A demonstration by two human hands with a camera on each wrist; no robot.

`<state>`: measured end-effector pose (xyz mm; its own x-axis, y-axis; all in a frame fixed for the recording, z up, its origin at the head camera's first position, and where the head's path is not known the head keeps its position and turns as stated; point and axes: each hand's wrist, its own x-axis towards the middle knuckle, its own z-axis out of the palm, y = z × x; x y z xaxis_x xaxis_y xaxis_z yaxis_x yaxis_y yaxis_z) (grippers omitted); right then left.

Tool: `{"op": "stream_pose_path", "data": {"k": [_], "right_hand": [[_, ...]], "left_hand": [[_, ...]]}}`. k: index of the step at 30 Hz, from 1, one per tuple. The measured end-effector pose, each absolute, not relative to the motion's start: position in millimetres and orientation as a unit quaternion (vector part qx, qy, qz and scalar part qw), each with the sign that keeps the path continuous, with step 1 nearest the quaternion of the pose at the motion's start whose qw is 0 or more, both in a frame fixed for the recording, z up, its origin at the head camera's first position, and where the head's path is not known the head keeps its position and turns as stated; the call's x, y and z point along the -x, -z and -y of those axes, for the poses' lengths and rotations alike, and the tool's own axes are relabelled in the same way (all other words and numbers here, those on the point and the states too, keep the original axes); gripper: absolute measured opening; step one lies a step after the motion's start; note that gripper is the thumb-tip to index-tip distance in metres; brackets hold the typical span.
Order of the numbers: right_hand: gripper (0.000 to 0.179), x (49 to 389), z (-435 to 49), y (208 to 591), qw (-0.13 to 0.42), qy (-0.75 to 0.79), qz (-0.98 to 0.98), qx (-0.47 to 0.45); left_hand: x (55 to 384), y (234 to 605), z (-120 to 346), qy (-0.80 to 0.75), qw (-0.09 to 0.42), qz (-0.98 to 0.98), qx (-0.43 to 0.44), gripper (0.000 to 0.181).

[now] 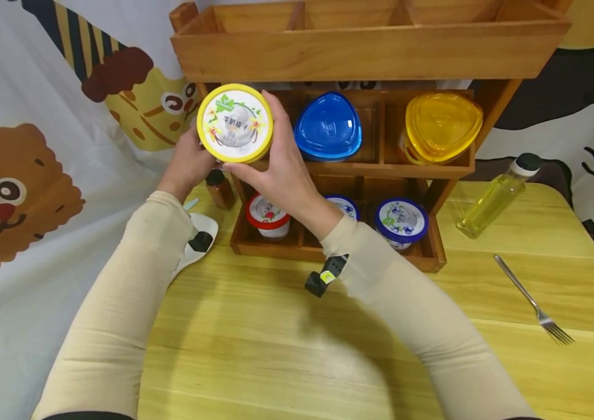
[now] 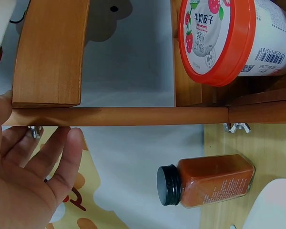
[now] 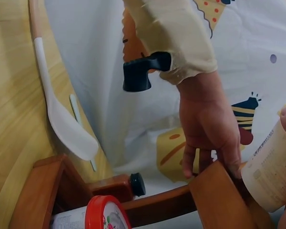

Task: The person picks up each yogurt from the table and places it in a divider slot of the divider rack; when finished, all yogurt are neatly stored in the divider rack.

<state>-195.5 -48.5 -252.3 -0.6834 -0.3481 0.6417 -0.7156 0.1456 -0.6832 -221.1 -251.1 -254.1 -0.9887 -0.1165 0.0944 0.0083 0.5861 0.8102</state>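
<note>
My right hand (image 1: pixel 290 163) grips a round tub with a yellow lid (image 1: pixel 235 123), its printed top facing up, in front of the left side of a wooden rack (image 1: pixel 370 55). Part of the tub's pale side (image 3: pixel 272 167) shows in the right wrist view. My left hand (image 1: pixel 186 163) is just behind and left of the tub, partly hidden by it in the head view. Up close, the left hand (image 2: pixel 35 171) holds the rack's left side, its fingers against the wooden upright (image 2: pixel 148 116) and its thumb at the shelf end.
The middle shelf holds a blue-lidded container (image 1: pixel 329 127) and a yellow-lidded one (image 1: pixel 443 127). Below are a red-lidded tub (image 1: pixel 267 213) and two blue-lidded tubs (image 1: pixel 401 220). Around the rack are a spice bottle (image 1: pixel 220 189), white spoon (image 1: pixel 204 224), oil bottle (image 1: pixel 498 198) and fork (image 1: pixel 533 300).
</note>
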Motion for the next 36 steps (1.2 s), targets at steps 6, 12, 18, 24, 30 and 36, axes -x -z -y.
{"op": "stream_pose_path", "data": {"k": [6, 12, 18, 24, 30, 36], "right_hand": [[0.101, 201.9, 53.2, 255.5, 0.171, -0.533, 0.745, -0.362], [0.1, 207.7, 56.1, 258.7, 0.181, -0.525, 0.752, -0.356], [0.102, 212.4, 57.7, 260.7, 0.171, -0.516, 0.772, -0.33], [0.102, 214.0, 59.2, 261.1, 0.152, -0.504, 0.795, -0.3], [0.103, 213.8, 61.5, 259.9, 0.151, -0.488, 0.812, -0.282], [0.104, 211.8, 63.1, 256.8, 0.142, -0.461, 0.837, -0.26]], "left_hand": [[222.7, 254.2, 251.0, 0.458, 0.063, 0.886, -0.032, 0.046], [223.4, 253.7, 250.5, 0.464, 0.062, 0.883, -0.034, 0.045], [223.5, 254.3, 249.7, 0.475, 0.059, 0.878, -0.026, 0.047], [223.0, 255.1, 250.0, 0.479, 0.063, 0.875, -0.017, 0.05], [223.9, 256.3, 250.7, 0.478, 0.069, 0.875, -0.01, 0.05], [224.4, 256.9, 250.9, 0.483, 0.077, 0.872, -0.002, 0.045]]}}
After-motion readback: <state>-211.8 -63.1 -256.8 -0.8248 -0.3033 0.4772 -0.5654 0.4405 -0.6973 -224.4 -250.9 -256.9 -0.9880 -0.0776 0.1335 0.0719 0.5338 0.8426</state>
